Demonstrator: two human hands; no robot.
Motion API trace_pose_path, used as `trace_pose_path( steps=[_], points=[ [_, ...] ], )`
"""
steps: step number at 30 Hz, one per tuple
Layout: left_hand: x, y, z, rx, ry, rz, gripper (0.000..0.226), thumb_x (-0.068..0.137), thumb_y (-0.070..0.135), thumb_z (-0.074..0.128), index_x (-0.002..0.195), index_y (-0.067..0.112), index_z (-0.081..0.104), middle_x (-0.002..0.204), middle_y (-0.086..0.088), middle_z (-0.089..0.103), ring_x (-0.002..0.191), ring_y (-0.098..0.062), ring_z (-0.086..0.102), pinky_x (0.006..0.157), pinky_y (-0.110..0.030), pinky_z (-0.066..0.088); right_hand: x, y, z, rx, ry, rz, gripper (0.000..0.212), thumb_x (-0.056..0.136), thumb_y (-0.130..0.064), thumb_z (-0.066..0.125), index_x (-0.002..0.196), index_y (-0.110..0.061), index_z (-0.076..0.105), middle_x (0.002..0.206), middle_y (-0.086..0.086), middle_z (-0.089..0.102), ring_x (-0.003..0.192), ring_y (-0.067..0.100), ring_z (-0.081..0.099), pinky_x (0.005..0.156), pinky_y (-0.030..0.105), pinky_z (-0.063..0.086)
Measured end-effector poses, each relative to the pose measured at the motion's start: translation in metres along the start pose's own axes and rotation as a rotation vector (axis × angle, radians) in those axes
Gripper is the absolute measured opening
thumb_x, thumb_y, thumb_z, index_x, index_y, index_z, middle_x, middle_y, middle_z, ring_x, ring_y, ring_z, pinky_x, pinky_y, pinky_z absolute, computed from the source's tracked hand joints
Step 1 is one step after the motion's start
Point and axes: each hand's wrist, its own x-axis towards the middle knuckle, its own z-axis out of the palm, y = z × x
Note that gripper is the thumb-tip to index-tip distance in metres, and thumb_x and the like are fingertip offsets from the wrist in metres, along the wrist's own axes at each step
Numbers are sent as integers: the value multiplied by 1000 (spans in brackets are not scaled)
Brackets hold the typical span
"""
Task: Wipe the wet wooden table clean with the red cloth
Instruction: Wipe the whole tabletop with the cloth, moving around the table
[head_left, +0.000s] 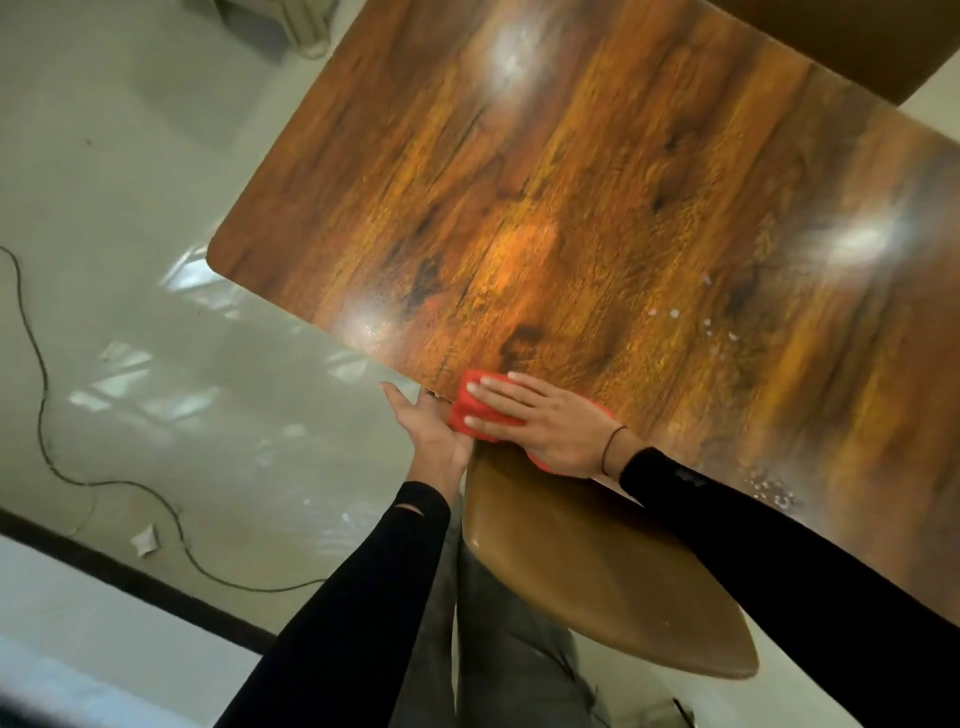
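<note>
The cloth (475, 410) is being pressed flat against the desk (597, 208) at its near edge, toward 6 o'clock in the view, probably so that water is being swept off over the edge rather than spread about. It is being covered by the right hand (540, 421), whose fingers are being held straight and together, pointing toward 9 o'clock; nothing is being gripped, only pushed down on. The right forearm is being stretched in from 4 o'clock across the desk's corner, low and nearly level with the top.

The left hand (431, 431) is being held just beside the cloth, at the desk's edge, palm up and fingers relaxed and spread toward 11 o'clock. By its position, it is judged to be cupped there to catch what is being wiped off; whether it is touching the cloth cannot be told.

Droplets (769, 483) are being left at 4 o'clock of the cloth, so wiping is judged unfinished. A chair seat (597, 582) is showing beneath the arms.
</note>
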Motion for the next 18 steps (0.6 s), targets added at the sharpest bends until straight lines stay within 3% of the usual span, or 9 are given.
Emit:
trace_pose_path(
  steps=[3, 6, 10, 14, 18],
  points=[
    [3, -6, -2, 29, -30, -4, 106, 95, 89, 17, 170, 15, 26, 171, -17, 36, 155, -35, 39, 128, -52, 31, -27, 8, -2, -1, -60, -73, 91, 100, -19, 54, 176, -30, 6, 183, 7, -6, 170, 28, -3, 136, 51, 8],
    [3, -10, -4, 39, -33, -19, 108, 94, 91, 16, 169, 15, 28, 169, -15, 41, 155, -32, 41, 125, -49, 33, -35, 31, -9, -13, -83, -51, 86, 104, -22, 51, 176, -31, 5, 183, 8, -7, 170, 28, -3, 137, 51, 3],
    [-5, -19, 11, -17, 154, -47, 109, 93, 91, 33, 173, 20, 10, 175, -8, 29, 161, -32, 31, 131, -55, 24, -32, 72, -20, 10, 7, 230, 97, 98, -7, 59, 176, -31, 7, 183, 8, -9, 170, 27, -4, 138, 51, 6],
    [-10, -28, 31, 7, 268, -78, 108, 93, 91, 30, 172, 26, -4, 181, 0, 0, 167, -22, 0, 135, -48, 3, -23, 110, -36, 62, 92, 467, 72, 112, -14, 38, 176, -31, 9, 183, 7, -5, 170, 27, 2, 136, 54, 16],
    [-4, -28, 30, -19, 297, -85, 107, 94, 88, 34, 173, 26, -3, 181, 2, 1, 167, -20, 0, 135, -48, 1, -22, 135, -45, 117, 185, 722, 69, 113, -12, 40, 175, -28, 16, 183, 10, 3, 170, 30, 8, 135, 57, 18]
  ],
)
